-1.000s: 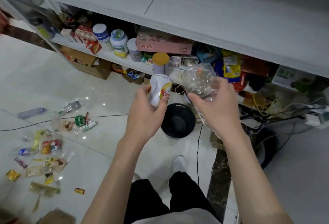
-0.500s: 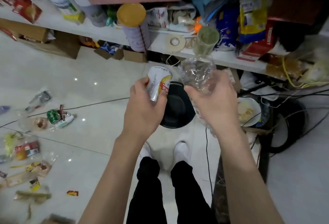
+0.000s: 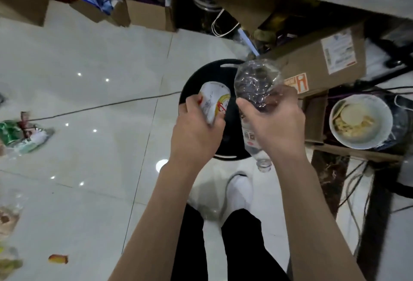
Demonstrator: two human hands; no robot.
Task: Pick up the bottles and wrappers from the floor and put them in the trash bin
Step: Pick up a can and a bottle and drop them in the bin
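A round black trash bin (image 3: 190, 86) stands on the white tiled floor just ahead of my feet. My left hand (image 3: 194, 133) grips a white can with a yellow and red label (image 3: 215, 99) directly over the bin's opening. My right hand (image 3: 274, 122) grips a crumpled clear plastic bottle (image 3: 257, 79), held neck down over the bin's right side. Several wrappers lie on the floor at the left, among them a green one (image 3: 13, 133) and a small orange one (image 3: 58, 258).
Cardboard boxes (image 3: 321, 57) and shelf clutter crowd the space behind and right of the bin. A white bowl with food scraps (image 3: 359, 122) sits at the right among tangled cables. A thin black cable (image 3: 100, 107) crosses the floor tiles at the left.
The view has tipped down and closed in on the bin. Both hands have moved forward and now hold the can and the bottle right above its opening.
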